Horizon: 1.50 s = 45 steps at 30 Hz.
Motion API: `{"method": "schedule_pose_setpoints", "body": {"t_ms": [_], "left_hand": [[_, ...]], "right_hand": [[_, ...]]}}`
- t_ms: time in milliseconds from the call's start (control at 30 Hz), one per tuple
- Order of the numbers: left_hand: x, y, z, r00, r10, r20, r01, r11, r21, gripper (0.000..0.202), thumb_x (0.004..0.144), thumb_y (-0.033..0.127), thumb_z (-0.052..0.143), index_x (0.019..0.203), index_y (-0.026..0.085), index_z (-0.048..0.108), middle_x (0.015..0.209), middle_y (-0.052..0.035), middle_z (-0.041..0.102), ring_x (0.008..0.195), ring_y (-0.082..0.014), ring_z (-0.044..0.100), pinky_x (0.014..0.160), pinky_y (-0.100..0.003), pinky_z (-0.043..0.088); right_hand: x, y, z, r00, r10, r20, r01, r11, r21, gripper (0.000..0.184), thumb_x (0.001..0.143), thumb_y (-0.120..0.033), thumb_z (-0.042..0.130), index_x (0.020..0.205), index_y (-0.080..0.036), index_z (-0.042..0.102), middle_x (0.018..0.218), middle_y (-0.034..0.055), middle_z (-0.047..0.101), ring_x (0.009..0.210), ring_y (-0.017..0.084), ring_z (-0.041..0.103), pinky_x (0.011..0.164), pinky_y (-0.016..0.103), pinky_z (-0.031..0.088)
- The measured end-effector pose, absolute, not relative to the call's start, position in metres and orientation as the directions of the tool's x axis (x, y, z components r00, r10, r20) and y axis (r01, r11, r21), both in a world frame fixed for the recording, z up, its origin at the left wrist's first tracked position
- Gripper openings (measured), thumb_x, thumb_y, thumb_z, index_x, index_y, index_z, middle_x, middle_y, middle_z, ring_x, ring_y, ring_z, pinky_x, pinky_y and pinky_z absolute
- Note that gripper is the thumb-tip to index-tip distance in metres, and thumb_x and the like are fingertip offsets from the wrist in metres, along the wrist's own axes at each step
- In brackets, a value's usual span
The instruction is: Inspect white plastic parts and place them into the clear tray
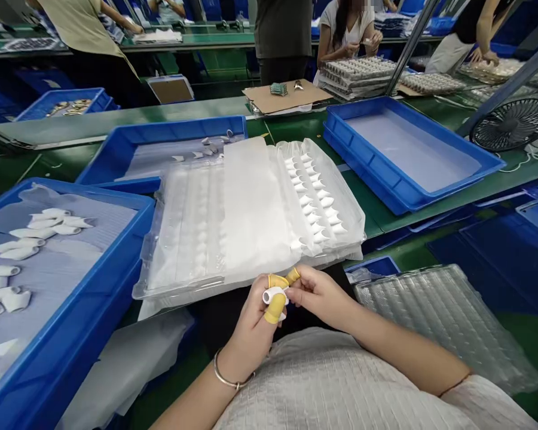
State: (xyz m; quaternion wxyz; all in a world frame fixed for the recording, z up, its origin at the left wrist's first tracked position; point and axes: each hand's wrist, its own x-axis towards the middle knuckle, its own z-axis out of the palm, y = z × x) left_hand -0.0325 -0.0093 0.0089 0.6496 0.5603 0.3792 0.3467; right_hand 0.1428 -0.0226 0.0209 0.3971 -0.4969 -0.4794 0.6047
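Your green table (pixel 359 190) | centre: clear rectangular plastic tray (pixel 149 263) | right and back left: rectangular blue plastic bins (pixel 363 172)

Soft indoor light, glints on plastic tray (pixel 443 322), wide-angle stretch at edges

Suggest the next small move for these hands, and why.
Probably turn the white piece slightly in the left hand so the right hand can work its far side: left fingers in yellow finger cots pinch it, and the right fingertips are close by; whether they touch it is unclear.
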Motion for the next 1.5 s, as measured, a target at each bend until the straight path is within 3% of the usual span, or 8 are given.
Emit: {"method": "schedule_pose_setpoints", "body": {"t_ms": [367,467,567,667,833,1067,1233,1500], "left_hand": [[-0.025,0.002,0.015,0.279,0.869,-0.408,-0.361,0.489,0.794,0.026,0.079,0.040,0.072,0.096,0.025,0.059,0.107,-0.0002,0.054,0.065,-0.0076,0.053,0.046,-0.018,0.041],[-0.028,-0.001,0.010,0.370,0.830,-0.416,-0.264,0.524,0.810,0.026,0.080,0.042,0.071,0.087,0.020,0.058,0.085,0.0005,0.056,0.059,-0.0075,0.049,0.044,-0.018,0.038],[-0.028,-0.006,0.005,0.429,0.822,-0.374,-0.051,0.435,0.899,0.027,0.080,0.040,0.071,0.097,0.022,0.059,0.071,0.0035,0.052,0.055,-0.0083,0.046,0.046,-0.019,0.038],[-0.026,-0.008,0.005,0.442,0.863,-0.244,0.105,0.220,0.970,0.044,0.078,0.034,0.074,0.118,0.026,0.057,0.089,-0.0001,0.060,0.071,-0.0127,0.055,0.062,-0.025,0.046],[-0.023,-0.007,0.008,0.451,0.885,-0.120,0.289,-0.017,0.957,0.027,0.082,0.033,0.070,0.106,0.024,0.064,0.094,-0.0034,0.065,0.079,-0.0183,0.058,0.070,-0.030,0.045],[-0.021,-0.006,0.009,0.543,0.840,0.018,0.434,-0.299,0.850,0.013,0.082,0.031,0.067,0.090,0.022,0.064,0.083,-0.0035,0.062,0.074,-0.0200,0.056,0.066,-0.031,0.042],[-0.024,-0.009,0.008,0.588,0.808,0.028,0.394,-0.317,0.863,0.016,0.086,0.031,0.063,0.100,0.022,0.062,0.087,-0.0028,0.064,0.076,-0.0189,0.058,0.068,-0.030,0.045],[-0.025,-0.007,0.004,0.577,0.816,-0.019,0.387,-0.253,0.887,0.018,0.084,0.030,0.065,0.101,0.022,0.064,0.093,-0.0051,0.066,0.082,-0.0209,0.060,0.072,-0.033,0.047]], "right_hand": [[0.160,-0.022,0.016,-0.228,0.933,-0.277,-0.187,-0.322,-0.928,0.035,0.085,-0.051,0.065,0.082,-0.017,0.056,0.070,-0.0005,0.058,0.063,0.012,0.053,0.057,0.024,0.040],[0.166,-0.024,0.018,-0.206,0.942,-0.265,-0.174,-0.302,-0.937,0.033,0.088,-0.049,0.064,0.081,-0.017,0.056,0.070,-0.0003,0.059,0.064,0.012,0.052,0.059,0.025,0.040],[0.170,-0.025,0.017,-0.207,0.945,-0.254,-0.178,-0.291,-0.940,0.032,0.089,-0.048,0.063,0.082,-0.017,0.057,0.070,-0.0003,0.058,0.065,0.012,0.052,0.058,0.024,0.040],[0.170,-0.026,0.016,-0.224,0.940,-0.258,-0.176,-0.300,-0.938,0.032,0.089,-0.048,0.062,0.082,-0.017,0.056,0.069,-0.0007,0.057,0.063,0.012,0.051,0.058,0.024,0.040],[0.162,-0.029,0.014,-0.208,0.944,-0.257,-0.137,-0.289,-0.948,0.032,0.088,-0.048,0.062,0.082,-0.018,0.053,0.070,-0.0017,0.054,0.064,0.012,0.049,0.059,0.026,0.039],[0.154,-0.032,0.015,-0.074,0.971,-0.227,0.281,-0.198,-0.939,0.044,0.075,-0.046,0.077,0.067,-0.020,0.043,0.062,-0.0053,0.044,0.057,0.011,0.037,0.049,0.024,0.026],[0.160,-0.025,0.012,-0.096,0.969,-0.226,0.074,-0.220,-0.973,0.044,0.097,-0.048,0.046,0.063,-0.019,0.048,0.053,-0.0029,0.050,0.052,0.012,0.045,0.053,0.026,0.035],[0.177,-0.025,0.008,-0.209,0.951,-0.227,0.023,-0.227,-0.974,0.036,0.090,-0.053,0.059,0.087,-0.017,0.060,0.074,0.0003,0.059,0.066,0.013,0.053,0.058,0.025,0.042]]}}
